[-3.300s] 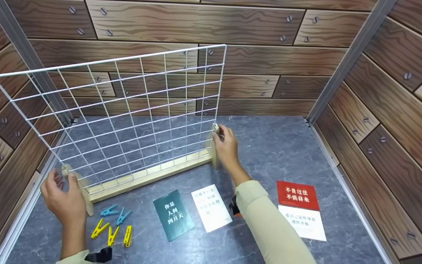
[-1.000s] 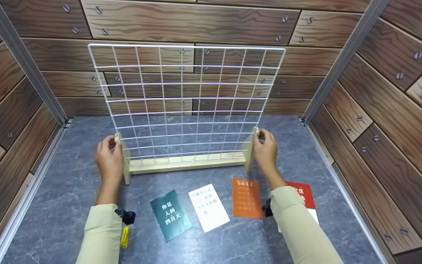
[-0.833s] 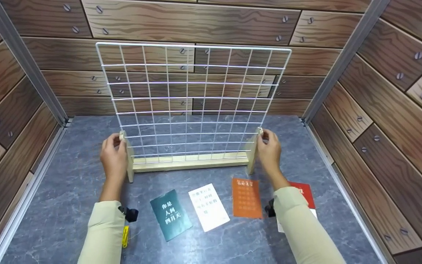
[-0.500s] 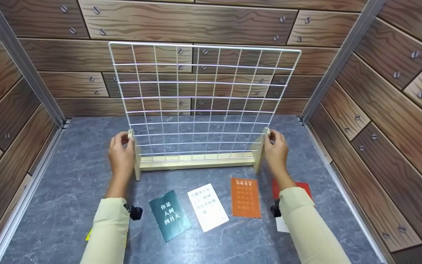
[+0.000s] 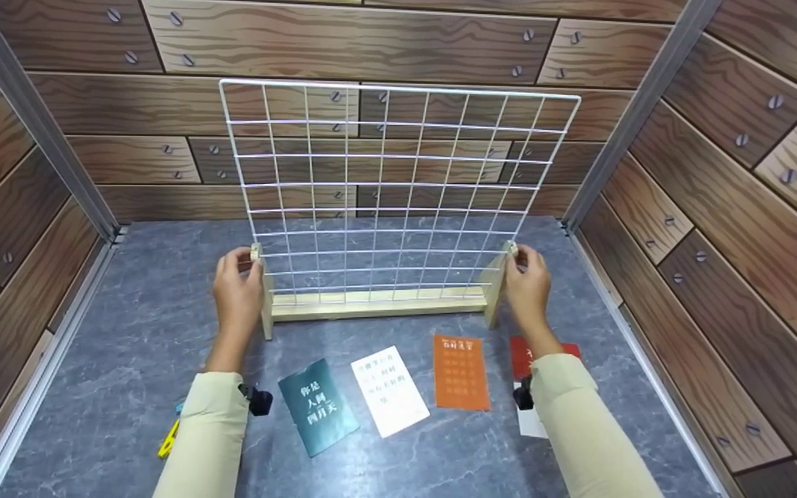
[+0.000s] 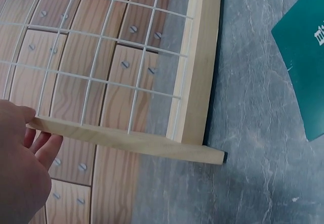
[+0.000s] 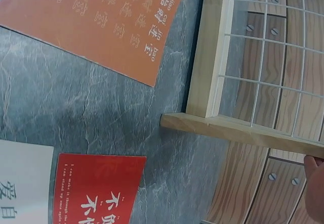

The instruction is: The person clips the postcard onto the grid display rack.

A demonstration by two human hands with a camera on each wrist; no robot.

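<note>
Your left hand point(image 5: 238, 285) pinches the left upright point(image 6: 131, 143) of the grid stand point(image 5: 378, 309); your right hand point(image 5: 529, 282) pinches the right upright point(image 7: 228, 128). An orange card point(image 5: 461, 373) lies nearer you.

Between left hand point(image 5: 238, 290) and right hand point(image 5: 528, 285), nearer viewer, on grey floor point(image 5: 142, 311): green card point(image 5: 319, 407), white card point(image 5: 390, 391), orange card point(image 5: 461, 373). Nearer than right hand: red card point(image 7: 98, 188), beside second white card point(image 7: 25, 176). Nearer than left hand: yellow clip point(image 5: 167, 443), part-hidden. Beyond both: plank-patterned wall point(image 5: 371, 38).

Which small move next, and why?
Probably loosen the left hand and the right hand: each grips a wooden end piece, while the white wire grid looks upright and its feet appear to rest on the floor.
</note>
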